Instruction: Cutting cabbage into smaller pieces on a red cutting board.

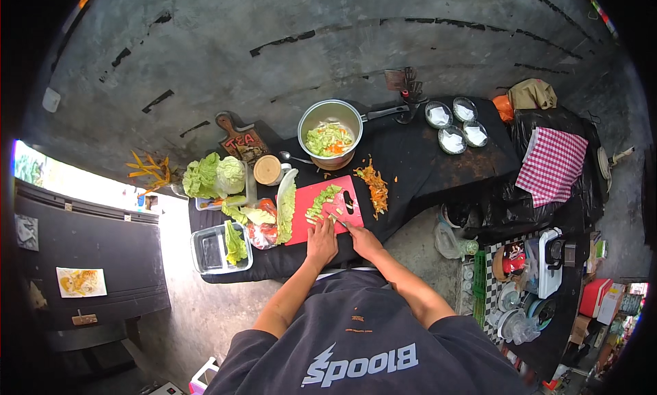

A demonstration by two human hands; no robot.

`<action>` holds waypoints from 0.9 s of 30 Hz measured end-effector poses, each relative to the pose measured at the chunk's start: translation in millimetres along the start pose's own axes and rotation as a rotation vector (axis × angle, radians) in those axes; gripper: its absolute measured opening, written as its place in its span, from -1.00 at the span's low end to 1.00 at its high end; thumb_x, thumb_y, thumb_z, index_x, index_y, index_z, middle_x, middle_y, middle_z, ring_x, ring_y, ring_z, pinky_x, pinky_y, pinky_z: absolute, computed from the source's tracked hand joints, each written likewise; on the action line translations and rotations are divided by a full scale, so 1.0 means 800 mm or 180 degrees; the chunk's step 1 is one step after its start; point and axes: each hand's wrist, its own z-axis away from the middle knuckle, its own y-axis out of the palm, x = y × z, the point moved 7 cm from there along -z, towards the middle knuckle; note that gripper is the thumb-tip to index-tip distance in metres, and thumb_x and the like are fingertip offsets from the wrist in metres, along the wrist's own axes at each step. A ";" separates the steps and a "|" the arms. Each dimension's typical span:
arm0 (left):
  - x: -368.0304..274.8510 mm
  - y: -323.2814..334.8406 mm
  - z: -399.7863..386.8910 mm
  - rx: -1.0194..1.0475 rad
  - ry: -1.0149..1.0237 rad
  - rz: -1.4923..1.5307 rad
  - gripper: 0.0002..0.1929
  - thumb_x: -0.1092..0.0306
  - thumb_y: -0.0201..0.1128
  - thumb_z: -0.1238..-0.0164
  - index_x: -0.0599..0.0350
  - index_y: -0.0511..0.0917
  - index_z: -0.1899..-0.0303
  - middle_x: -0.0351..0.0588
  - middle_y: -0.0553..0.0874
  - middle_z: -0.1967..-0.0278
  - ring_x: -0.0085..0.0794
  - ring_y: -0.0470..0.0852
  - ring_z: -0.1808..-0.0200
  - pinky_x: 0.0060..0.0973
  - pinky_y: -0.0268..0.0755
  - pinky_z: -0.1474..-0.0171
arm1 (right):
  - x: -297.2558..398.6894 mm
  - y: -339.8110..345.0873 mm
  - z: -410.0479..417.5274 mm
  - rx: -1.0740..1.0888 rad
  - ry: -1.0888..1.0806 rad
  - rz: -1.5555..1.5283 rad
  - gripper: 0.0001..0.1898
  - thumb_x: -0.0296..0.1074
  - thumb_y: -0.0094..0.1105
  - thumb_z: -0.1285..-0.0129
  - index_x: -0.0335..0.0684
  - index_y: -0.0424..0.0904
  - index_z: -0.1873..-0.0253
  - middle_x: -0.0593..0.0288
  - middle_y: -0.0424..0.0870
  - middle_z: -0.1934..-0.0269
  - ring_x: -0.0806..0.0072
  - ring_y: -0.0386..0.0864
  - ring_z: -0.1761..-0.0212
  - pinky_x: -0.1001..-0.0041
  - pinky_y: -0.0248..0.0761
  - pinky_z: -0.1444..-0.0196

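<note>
My right hand [363,240] grips a kitchen knife [337,220], its blade angled over the near part of a red cutting board [299,231]. Beside the blade, my left hand [322,241] presses its fingertips on cut pale-green leaf vegetable. Chopped greens [324,199] trail up the middle of the board. A long whole lettuce-like leaf [286,210] lies along the board's left edge. Beyond the board stands a saucepan [331,107] holding shredded greens and orange bits. Orange vegetable peelings [373,185] are heaped on the black cloth to the right.
At left are a glass container [200,256] with a leaf, a leafy head [201,175], a plastic bag of red vegetables [264,230] and a wooden-lidded mug [268,170]. A spoon [295,157] lies near the saucepan. Several small bowls [452,140] with white paper stand far right.
</note>
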 end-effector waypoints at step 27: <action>0.005 0.018 -0.011 0.0107 0.0010 0.0179 -0.48 0.40 0.17 -0.17 0.29 0.47 -0.22 0.02 0.50 -0.15 -0.13 0.47 -0.13 -0.26 0.38 -0.09 | 0.009 0.021 -0.010 0.0454 0.0441 0.0657 -0.34 -0.63 -0.12 -0.16 -0.17 0.29 -0.44 -0.29 0.63 0.01 -0.08 0.61 -0.06 0.15 0.44 -0.17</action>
